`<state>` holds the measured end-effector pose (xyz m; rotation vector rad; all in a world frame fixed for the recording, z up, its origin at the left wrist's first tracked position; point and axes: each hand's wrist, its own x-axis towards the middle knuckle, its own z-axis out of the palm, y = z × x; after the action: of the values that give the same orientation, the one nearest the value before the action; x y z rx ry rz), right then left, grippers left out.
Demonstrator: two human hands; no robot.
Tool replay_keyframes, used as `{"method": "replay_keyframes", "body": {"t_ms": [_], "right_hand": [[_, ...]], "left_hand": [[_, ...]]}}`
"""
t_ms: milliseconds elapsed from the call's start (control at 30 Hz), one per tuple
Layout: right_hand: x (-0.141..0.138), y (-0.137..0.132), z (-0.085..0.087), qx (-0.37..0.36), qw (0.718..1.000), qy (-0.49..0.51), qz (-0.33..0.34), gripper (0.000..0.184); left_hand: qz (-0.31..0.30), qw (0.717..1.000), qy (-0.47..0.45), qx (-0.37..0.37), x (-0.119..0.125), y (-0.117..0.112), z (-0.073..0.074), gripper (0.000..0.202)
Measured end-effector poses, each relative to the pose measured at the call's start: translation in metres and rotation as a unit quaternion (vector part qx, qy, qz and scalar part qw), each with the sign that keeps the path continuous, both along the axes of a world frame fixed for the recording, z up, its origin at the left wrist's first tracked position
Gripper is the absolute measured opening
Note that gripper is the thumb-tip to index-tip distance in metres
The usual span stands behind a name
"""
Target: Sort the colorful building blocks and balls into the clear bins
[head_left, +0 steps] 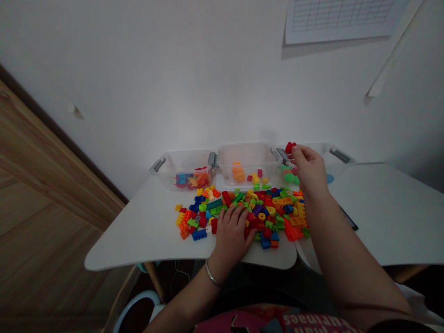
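Observation:
A heap of small plastic building blocks (267, 210) in many colours lies on a white table (145, 231). My left hand (233, 233) rests on the near side of the heap, fingers spread flat over the blocks. My right hand (310, 172) is raised over the right clear bin (342, 155), fingers pinched on a red block (290, 147). Behind the heap stand three clear plastic bins: the left bin (169, 162) holds blue, red and orange blocks, the middle bin (243, 155) holds an orange block and a few small ones.
A white wall rises right behind the bins, with a sheet of paper (340, 18) hung high on it. A wooden panel (41, 185) stands at the left. A dark flat object (348, 219) lies on the table beside my right forearm.

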<state>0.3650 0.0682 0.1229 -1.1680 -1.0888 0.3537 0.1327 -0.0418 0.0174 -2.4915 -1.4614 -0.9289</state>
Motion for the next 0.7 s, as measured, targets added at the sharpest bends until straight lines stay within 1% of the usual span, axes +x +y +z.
{"method": "replay_keyframes", "body": {"t_ms": [100,167,200,267,333,400,467,700], "right_hand": [[-0.011,0.012,0.000,0.012,0.998,-0.069,-0.004,0.045],[-0.018,0.019,-0.003,0.007,0.986,-0.165,-0.029,0.040],[-0.021,0.021,-0.006,-0.001,0.974,-0.221,-0.055,0.038],[-0.026,0.023,-0.011,-0.026,0.939,-0.325,-0.113,0.034],[-0.030,0.024,-0.016,-0.057,0.907,-0.389,-0.152,0.034],[-0.032,0.023,-0.019,-0.083,0.891,-0.416,-0.160,0.035],[-0.033,0.023,-0.021,-0.095,0.887,-0.425,-0.157,0.036],[-0.031,0.024,-0.030,-0.075,0.882,-0.445,-0.139,0.040]], "left_hand": [[0.000,1.000,-0.002,-0.001,0.000,0.000,0.000,0.045],[0.000,1.000,-0.002,-0.004,-0.001,0.000,0.000,0.045],[0.000,1.000,-0.001,-0.005,-0.001,0.000,0.000,0.045],[0.001,1.000,-0.001,-0.005,-0.001,0.000,0.001,0.045],[0.001,1.000,-0.002,-0.004,-0.001,0.000,0.001,0.044],[0.000,1.000,-0.003,-0.006,-0.001,0.000,0.000,0.044],[-0.002,1.000,-0.005,-0.008,-0.001,0.000,0.000,0.045],[0.000,1.000,-0.006,-0.010,-0.001,-0.002,0.001,0.044]]}}
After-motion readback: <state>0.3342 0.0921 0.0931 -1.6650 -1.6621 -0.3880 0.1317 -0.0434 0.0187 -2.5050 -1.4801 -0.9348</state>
